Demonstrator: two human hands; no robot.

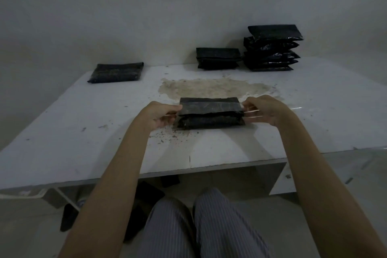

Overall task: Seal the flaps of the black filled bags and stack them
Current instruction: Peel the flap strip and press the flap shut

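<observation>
The black filled bag (210, 113) lies flat at the centre of the white worktop (73, 123), its long side running from nine to three o'clock, with the flap folded over its upper half. The left hand (160, 115) pinches something at the bag's nine o'clock end and the right hand (266, 111) does the same at the three o'clock end; thin pale edges show between the fingers on both sides, which looks like a strip of clear tape (209, 104) stretched across the flap, though the dim light leaves that uncertain. Pulling outward from both ends would keep the strip taut and flat, so it can press the flap down without wrinkles. Loose crumbs (171, 137) lie at six o'clock of the bag, and a brownish stain (209, 88) spreads at twelve o'clock. Far off at one o'clock stands a tall stack of bags (272, 48), with a lower stack (217, 58) just beside it on its nine o'clock side, probably the finished ones kept clear of the working spot. A single bag (116, 72) rests well apart at eleven o'clock.
</observation>
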